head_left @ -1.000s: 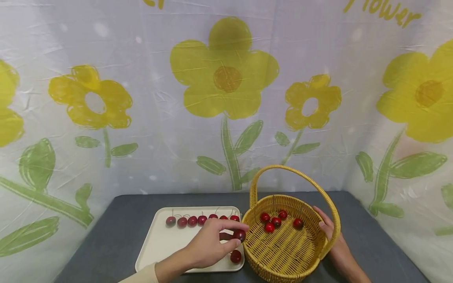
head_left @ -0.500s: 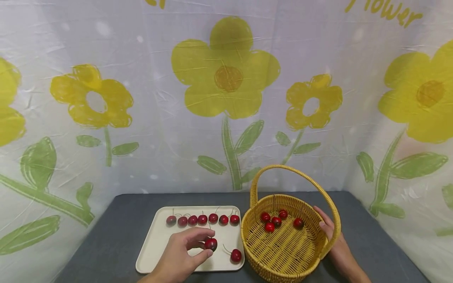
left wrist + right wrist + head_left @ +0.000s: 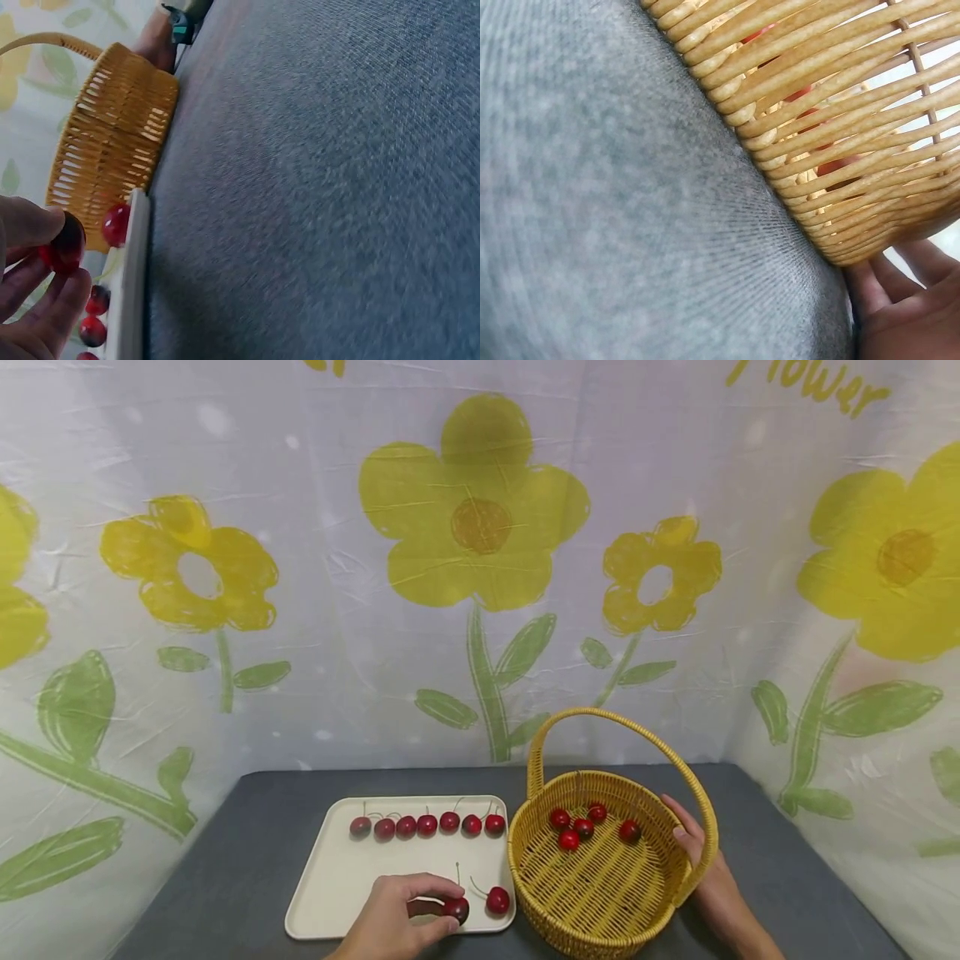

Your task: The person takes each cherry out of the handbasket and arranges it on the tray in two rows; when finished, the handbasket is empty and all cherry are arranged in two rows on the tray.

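My left hand pinches a dark red cherry between thumb and fingers, low over the front of a cream tray. Its stem points up. Another cherry lies just to the right, near the tray's corner. In the left wrist view the pinched cherry shows close up. At the right side of a yellow wicker basket, my right hand holds the wall, thumb at the rim and fingers along the outside. The right wrist view shows those fingers against the weave.
Several cherries stand in a row along the tray's back edge. Inside the basket, several more cherries lie toward the back, under a tall arched handle. A grey cloth covers the table; a flower-print curtain hangs behind.
My left hand has moved from the basket's left edge leftward, then down toward the tray's front, carrying the cherry. My right hand and the basket stay put.
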Demonstrator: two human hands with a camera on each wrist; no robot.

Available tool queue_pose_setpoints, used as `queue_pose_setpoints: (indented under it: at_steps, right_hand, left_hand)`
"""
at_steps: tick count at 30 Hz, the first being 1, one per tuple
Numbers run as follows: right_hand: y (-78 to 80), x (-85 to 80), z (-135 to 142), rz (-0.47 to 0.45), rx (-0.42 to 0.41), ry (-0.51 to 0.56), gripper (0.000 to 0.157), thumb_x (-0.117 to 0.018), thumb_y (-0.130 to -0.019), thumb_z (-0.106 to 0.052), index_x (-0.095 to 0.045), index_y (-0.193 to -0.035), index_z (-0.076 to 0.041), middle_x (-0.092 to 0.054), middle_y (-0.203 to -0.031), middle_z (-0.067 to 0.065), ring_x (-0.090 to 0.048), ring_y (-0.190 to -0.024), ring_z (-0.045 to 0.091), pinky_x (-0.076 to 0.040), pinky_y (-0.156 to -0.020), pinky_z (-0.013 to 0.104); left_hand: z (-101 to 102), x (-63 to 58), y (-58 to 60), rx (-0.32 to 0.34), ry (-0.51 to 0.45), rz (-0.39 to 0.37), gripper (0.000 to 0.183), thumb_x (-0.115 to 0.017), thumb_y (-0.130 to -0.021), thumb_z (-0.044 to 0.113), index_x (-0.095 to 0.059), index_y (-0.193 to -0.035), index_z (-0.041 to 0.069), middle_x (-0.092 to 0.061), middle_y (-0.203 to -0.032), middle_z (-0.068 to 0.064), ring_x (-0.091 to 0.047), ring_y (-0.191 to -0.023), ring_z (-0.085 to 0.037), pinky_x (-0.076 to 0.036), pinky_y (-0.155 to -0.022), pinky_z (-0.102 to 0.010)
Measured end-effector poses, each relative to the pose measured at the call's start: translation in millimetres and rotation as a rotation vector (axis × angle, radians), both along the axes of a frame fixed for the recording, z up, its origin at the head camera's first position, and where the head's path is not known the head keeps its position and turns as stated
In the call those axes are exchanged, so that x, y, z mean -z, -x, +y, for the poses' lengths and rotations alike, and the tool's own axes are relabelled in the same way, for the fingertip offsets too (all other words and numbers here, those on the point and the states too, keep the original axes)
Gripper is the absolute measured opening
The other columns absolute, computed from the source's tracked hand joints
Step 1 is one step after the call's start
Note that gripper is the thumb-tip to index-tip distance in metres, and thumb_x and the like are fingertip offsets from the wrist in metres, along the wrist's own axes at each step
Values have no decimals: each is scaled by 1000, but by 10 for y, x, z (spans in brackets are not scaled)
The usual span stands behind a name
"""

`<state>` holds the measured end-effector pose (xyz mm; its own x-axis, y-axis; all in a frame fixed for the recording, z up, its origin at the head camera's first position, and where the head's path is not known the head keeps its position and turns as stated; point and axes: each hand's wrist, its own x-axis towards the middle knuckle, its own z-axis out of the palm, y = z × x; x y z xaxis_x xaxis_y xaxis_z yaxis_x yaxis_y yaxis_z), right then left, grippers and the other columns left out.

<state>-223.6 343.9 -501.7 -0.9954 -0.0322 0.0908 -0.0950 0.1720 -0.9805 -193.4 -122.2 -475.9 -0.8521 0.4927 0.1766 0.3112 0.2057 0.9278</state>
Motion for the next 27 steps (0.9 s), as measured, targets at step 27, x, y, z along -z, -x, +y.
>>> queue_pose_setpoints:
  at_steps: [27]
  right_hand:
    - [12,9,-3,19,5,-8,61,-30,-122,-40,-19,-177,-16,-33,-173,22,-58,-132,-9,-57,-100,20]
  left_hand:
    - [259,158,168,-54,230,89,23,-91,-88,11,-86,-109,17,-83,-103,8,-72,-96,-2,-59,-96,-21]
